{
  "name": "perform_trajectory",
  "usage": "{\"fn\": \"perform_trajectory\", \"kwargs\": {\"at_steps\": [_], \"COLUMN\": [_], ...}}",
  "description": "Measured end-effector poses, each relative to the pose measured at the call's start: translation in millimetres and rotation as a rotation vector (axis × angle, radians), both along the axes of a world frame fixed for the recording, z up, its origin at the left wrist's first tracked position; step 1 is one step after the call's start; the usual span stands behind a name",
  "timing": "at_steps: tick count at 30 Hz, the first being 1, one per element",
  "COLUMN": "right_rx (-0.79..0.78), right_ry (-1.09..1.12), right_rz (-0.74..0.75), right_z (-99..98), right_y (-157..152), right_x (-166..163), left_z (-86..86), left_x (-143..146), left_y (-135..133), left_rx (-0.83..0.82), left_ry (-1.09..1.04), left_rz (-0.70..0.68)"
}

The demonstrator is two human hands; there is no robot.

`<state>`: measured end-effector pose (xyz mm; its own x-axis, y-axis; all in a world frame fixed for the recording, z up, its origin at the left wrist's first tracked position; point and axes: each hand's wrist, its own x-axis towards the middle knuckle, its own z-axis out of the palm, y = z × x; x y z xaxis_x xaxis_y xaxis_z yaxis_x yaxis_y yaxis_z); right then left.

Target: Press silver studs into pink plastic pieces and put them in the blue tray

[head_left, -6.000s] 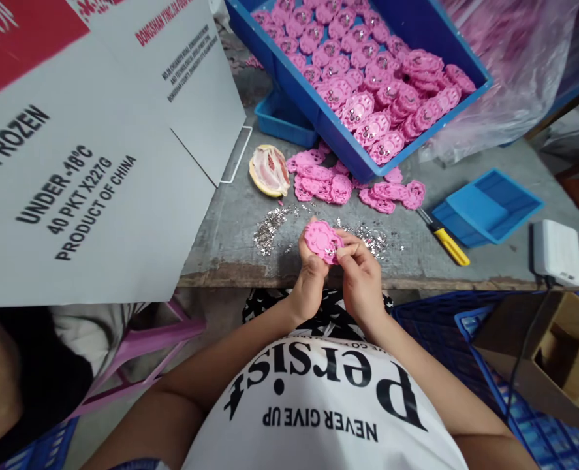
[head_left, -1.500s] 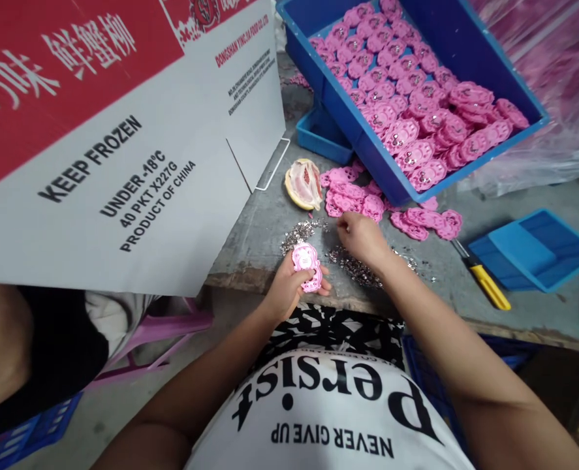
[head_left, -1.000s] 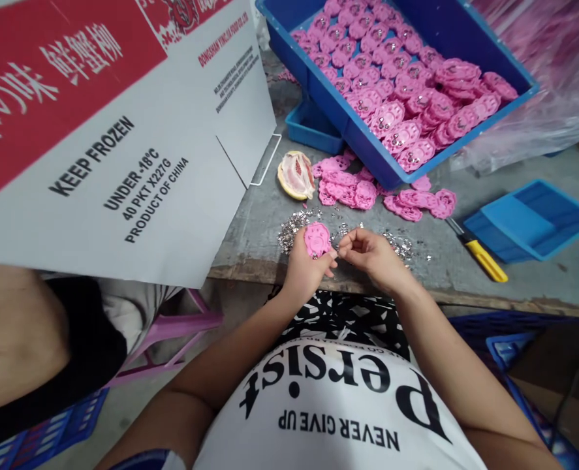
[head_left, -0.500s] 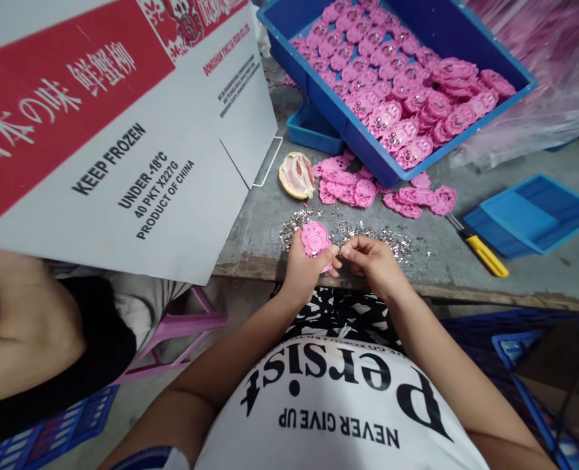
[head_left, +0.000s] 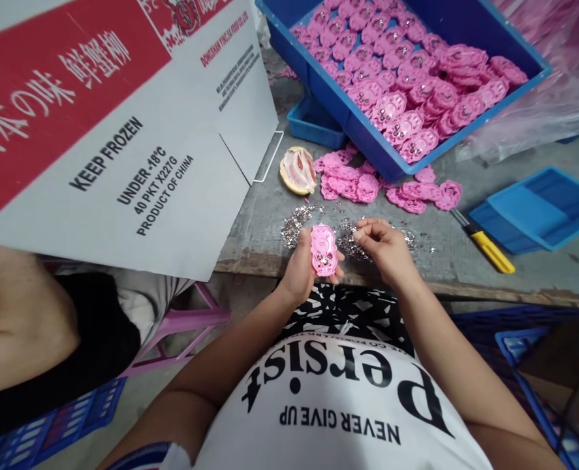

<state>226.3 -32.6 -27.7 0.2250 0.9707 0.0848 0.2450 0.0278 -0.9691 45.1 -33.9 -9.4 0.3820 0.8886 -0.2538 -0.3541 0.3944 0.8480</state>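
My left hand (head_left: 303, 269) grips a pink plastic piece (head_left: 323, 249) with small metal bits set in it, held over the table's front edge. My right hand (head_left: 386, 247) is just to its right, fingers curled in a pinch over a scatter of tiny silver metal parts (head_left: 348, 236); what it pinches is too small to make out. Loose pink pieces (head_left: 348, 183) lie behind on the grey table (head_left: 254, 228). A large blue bin (head_left: 367, 140) full of pink pieces sits at the back.
A tilted cardboard box (head_left: 123, 130) fills the left. A pomelo peel (head_left: 296, 171), a small blue tray (head_left: 313, 124), a yellow-handled tool (head_left: 487, 245), another blue tray (head_left: 538, 209) and a plastic bag (head_left: 553, 98) are on the table. Another person's arm (head_left: 19, 320) is at left.
My left hand has turned the pink piece upright so its metal-fitted face shows. My right hand has drawn away from it to the pile of silver parts.
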Motion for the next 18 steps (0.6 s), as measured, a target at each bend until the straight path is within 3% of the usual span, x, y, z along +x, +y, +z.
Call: {"fn": "perform_trajectory", "kwargs": {"at_steps": [5,12,15,18], "right_rx": [0.015,-0.006,0.025,0.029], "right_ry": [-0.289,-0.911,-1.009,-1.027], "right_rz": [0.004,0.011,0.027,0.172], "right_z": [-9.0,-10.6,-0.4,12.3], "right_y": [10.5,16.8,23.4,36.5], "right_x": [9.2,19.3,11.4,-10.4], "left_z": [-13.2,-20.3,-22.6,-24.2], "left_x": [-14.3,-41.6,-51.8,-58.5], "left_y": [3.1,5.2,5.0,3.7], "left_rx": [-0.029,-0.05,-0.05,-0.048], "left_ry": [0.045,0.096,0.118,0.15], "left_rz": [0.025,0.068,0.123,0.187]}}
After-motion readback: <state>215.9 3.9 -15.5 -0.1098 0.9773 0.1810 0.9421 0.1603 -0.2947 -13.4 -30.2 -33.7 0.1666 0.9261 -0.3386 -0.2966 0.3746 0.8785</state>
